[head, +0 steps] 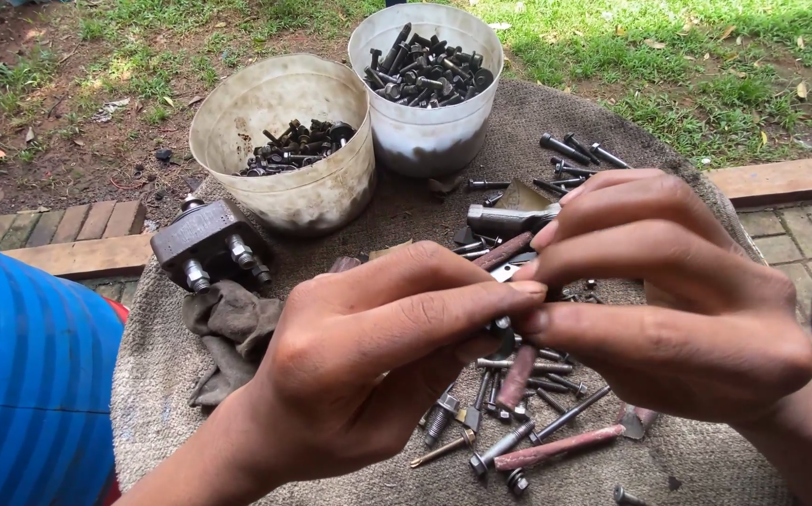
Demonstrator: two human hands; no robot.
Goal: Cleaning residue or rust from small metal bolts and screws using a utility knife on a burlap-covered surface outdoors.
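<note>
Hands pinch a small metal part above a scatter of bolts

Fingertips of both hands meet at the middle of the view, over a round worktop [181, 375] covered in coarse grey-brown cloth. The left hand [378, 356] comes in from the lower left, thumb and forefinger closed together; the right hand [668, 300] comes from the right, fingers stretched flat toward the left one. Between them sits a small dark metal part [501, 325], mostly hidden by the fingers, so its shape and long axis cannot be told. Both hands are clamped on it, each equally near.

Directly below lie loose bolts [528, 375], rusty and grey, threaded, pointing every way, with a long reddish rod [556, 448] nearer the person. Behind the fingers a grey steel hammer head [509, 219] shows.

Farther back stand two grimy white plastic buckets: the left bucket [326, 192] holds a shallow layer of dark nuts and bolts, the right bucket [425, 141] is heaped with them. Left of these rests a blocky cast-metal clamp [202, 242] with studs, and beside it a crumpled dirty rag [233, 323]. Grass and brick edging surround the worktop.
</note>
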